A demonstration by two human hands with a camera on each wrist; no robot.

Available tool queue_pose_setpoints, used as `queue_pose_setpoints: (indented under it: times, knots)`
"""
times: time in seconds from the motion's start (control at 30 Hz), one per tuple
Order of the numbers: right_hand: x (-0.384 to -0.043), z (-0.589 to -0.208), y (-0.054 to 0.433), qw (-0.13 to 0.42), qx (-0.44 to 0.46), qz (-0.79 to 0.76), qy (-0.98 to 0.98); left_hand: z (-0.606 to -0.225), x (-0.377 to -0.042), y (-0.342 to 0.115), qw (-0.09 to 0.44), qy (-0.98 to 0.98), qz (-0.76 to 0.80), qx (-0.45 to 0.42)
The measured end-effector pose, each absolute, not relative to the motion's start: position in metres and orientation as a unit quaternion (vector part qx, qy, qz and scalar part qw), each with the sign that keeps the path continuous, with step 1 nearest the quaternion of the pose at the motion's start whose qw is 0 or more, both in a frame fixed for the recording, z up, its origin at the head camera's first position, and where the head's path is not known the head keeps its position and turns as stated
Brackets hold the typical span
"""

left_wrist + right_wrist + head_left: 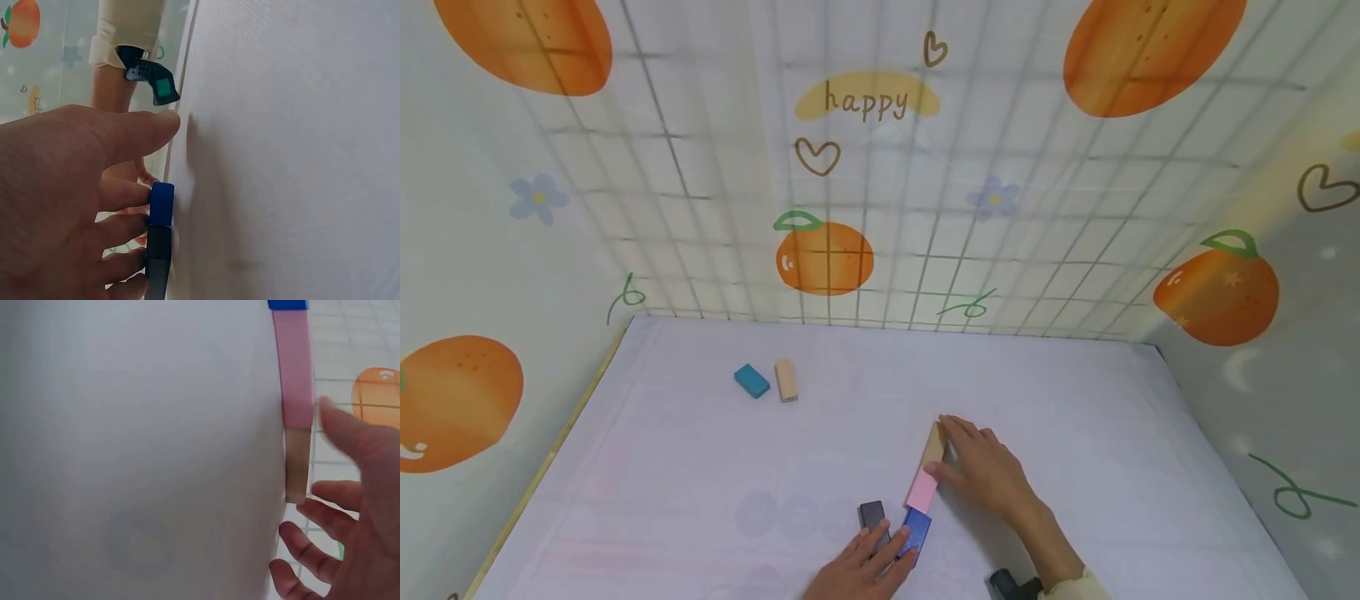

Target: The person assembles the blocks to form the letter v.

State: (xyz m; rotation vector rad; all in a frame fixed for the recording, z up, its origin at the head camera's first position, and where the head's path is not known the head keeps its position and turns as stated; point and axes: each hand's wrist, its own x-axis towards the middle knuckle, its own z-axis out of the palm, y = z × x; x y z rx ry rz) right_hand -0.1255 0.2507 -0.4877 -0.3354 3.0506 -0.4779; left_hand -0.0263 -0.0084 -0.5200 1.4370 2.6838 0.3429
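Observation:
Three blocks form a slanted row end to end in the head view: a natural wood block (935, 443) at the far end, a pink block (921, 492) in the middle and a blue block (917, 528) nearest. Left of the blue one lies a black block (872, 513). My left hand (861, 573) rests its extended fingertips on the blue and black blocks, thumb raised off them in the left wrist view. Loosely bent, my right hand (988, 472) has its index fingertip at the wood block's far end. Its thumb hovers beside the pink block, apart from it in the right wrist view.
Farther back on the left lie a teal block (752, 381) and another wood block (786, 381). A white cloth (700, 483) covers the table. Printed curtains (895, 192) stand behind and at both sides. A dark wrist device (1013, 587) sits on my right forearm.

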Motion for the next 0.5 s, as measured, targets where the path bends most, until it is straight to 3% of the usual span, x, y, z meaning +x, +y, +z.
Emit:
queue_pose_setpoints:
  times: [0.5]
  knots:
    - [-0.1285, -0.4941, 0.2504, 0.003, -0.101, -0.143, 0.985, -0.5166, -0.0264, -0.0069, 0.052, 0.88, 0.097, 0.462]
